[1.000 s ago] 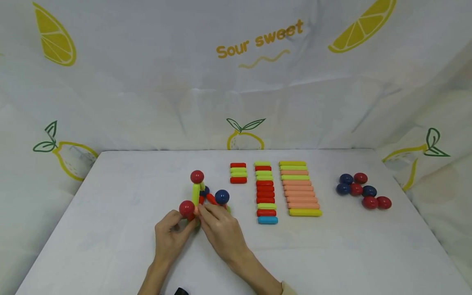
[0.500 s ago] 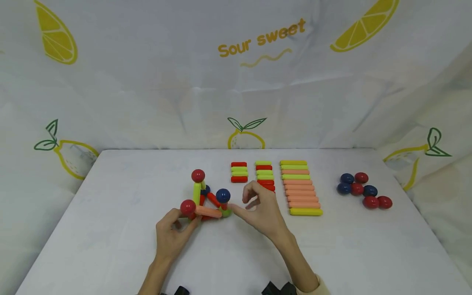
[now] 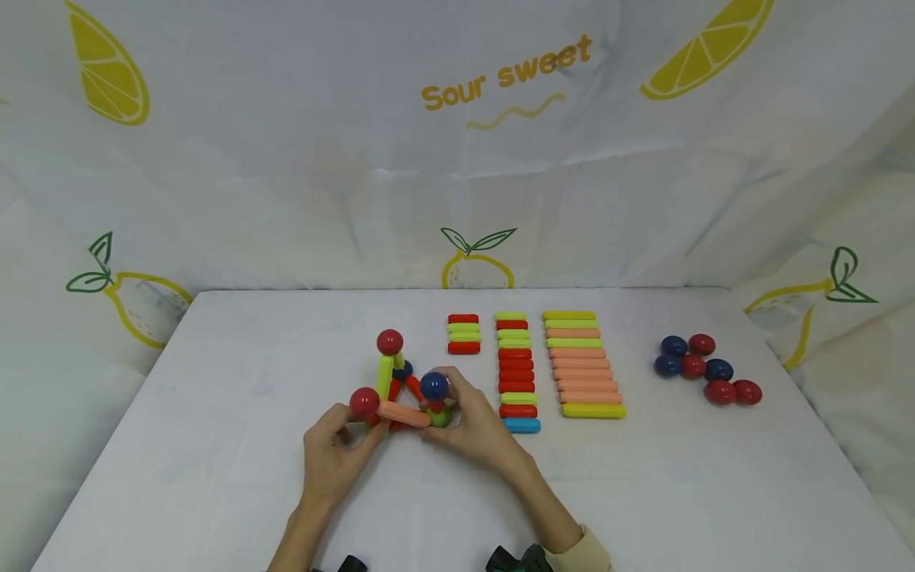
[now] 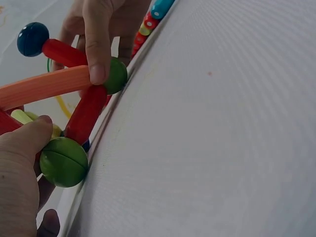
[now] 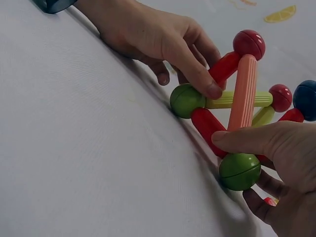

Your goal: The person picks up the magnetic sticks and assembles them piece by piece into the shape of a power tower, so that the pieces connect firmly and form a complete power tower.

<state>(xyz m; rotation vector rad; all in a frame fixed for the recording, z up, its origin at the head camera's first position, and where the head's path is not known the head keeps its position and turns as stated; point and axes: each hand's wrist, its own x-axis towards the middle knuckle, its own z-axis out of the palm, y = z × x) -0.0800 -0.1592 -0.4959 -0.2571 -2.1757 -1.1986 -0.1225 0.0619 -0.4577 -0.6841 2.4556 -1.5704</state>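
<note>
A magnetic ball-and-stick frame [image 3: 384, 378] stands left of the table's middle, held at its front corners by both hands. My left hand [image 3: 336, 454] pinches its front left corner, where a red stick [image 5: 225, 68] rises from a green ball [image 5: 186, 101] to a red ball [image 3: 364, 403]. From that red ball an orange stick [image 3: 403, 414] slants down to another green ball [image 5: 240, 171]. Around this right corner my right hand [image 3: 475, 425] grips, its thumb on the orange stick's lower end. A blue ball [image 3: 434, 386] tops a short red stick [image 4: 61, 53] there. Fingers hide part of the frame's base.
Short red and green sticks [image 3: 464, 334] lie in a column right of the frame. A longer column of short sticks [image 3: 516, 365] ends in a blue stick [image 3: 522, 426]. Long orange, green and yellow sticks [image 3: 581, 364] are beside it. Several red and blue balls [image 3: 692, 366] cluster far right.
My right hand left the orange stick's upper end, swung right, then came back to grip the right corner. My left hand keeps its hold. The frame's back has shifted slightly right.
</note>
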